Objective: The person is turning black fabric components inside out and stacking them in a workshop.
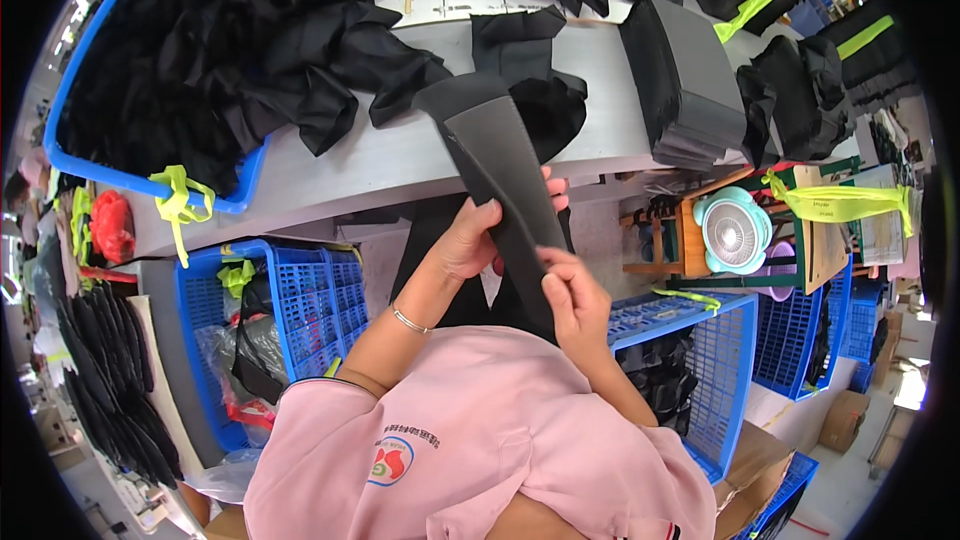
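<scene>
A: In the head view, where is the black sleeve (pixel 497 168) relative to the fingers?

B: It stands nearly upright between both hands, above the person's lap. The left hand (pixel 468 238) closes on its left edge, thumb on the front, with the fingertips showing past the right edge behind. The right hand (pixel 573 298) pinches the lower right edge, its fingers curled shut on the fabric.

A: And its ends?

B: The top end leans over the edge of the grey table (pixel 400 155), near a loose black pile (pixel 300 30). The lower end drops behind the right hand, and cannot be followed further.

A: What room lies around it?

B: A grey stack (pixel 690 80) sits to the right on the table, well apart. Blue crates (pixel 300 290) flank the person below on both sides. A small fan (pixel 735 230) stands at the right, beyond the table edge.
</scene>
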Action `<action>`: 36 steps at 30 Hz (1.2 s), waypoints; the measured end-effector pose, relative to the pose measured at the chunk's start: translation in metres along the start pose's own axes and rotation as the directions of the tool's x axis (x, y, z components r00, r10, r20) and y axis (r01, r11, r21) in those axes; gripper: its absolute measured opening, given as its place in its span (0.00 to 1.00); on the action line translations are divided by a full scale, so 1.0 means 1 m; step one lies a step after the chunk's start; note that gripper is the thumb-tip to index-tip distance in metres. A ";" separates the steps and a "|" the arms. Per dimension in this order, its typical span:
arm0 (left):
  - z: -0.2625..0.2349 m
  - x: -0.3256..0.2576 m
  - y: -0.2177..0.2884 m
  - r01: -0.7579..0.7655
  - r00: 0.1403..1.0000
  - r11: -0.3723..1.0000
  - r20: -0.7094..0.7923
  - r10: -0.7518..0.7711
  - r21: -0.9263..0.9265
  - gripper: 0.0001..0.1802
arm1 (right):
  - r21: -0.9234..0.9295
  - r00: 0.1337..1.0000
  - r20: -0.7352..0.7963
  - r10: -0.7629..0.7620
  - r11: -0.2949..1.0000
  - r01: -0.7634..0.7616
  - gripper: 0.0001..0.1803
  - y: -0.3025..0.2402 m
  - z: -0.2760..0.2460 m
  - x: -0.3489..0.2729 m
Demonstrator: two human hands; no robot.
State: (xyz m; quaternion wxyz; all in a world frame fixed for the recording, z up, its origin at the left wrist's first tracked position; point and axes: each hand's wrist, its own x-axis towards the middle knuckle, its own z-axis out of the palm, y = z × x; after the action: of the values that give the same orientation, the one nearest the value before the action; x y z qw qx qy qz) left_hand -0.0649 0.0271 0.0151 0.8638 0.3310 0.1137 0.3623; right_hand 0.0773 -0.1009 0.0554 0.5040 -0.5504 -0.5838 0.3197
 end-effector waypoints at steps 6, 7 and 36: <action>-0.011 -0.022 -0.005 0.117 0.988 0.966 -0.069 -0.136 -0.231 0.32 | -0.267 0.978 -0.204 -0.048 0.964 -0.009 0.04 0.009 0.007 0.002; -0.013 -0.023 -0.006 0.113 0.986 0.962 -0.090 -0.139 -0.250 0.29 | -0.185 0.981 -0.187 0.044 0.979 -0.080 0.04 0.009 0.009 0.002; 0.004 0.072 0.000 -0.286 0.827 -0.036 0.266 0.495 0.958 0.14 | -0.405 0.982 -0.186 -0.032 0.913 -0.047 0.15 0.071 -0.005 0.070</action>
State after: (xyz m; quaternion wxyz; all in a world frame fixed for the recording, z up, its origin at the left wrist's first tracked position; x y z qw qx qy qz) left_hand -0.0124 0.0758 0.0213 0.2652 0.8035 0.2928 0.4454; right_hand 0.1127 -0.0212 0.0078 0.4299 -0.6733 -0.5852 0.1392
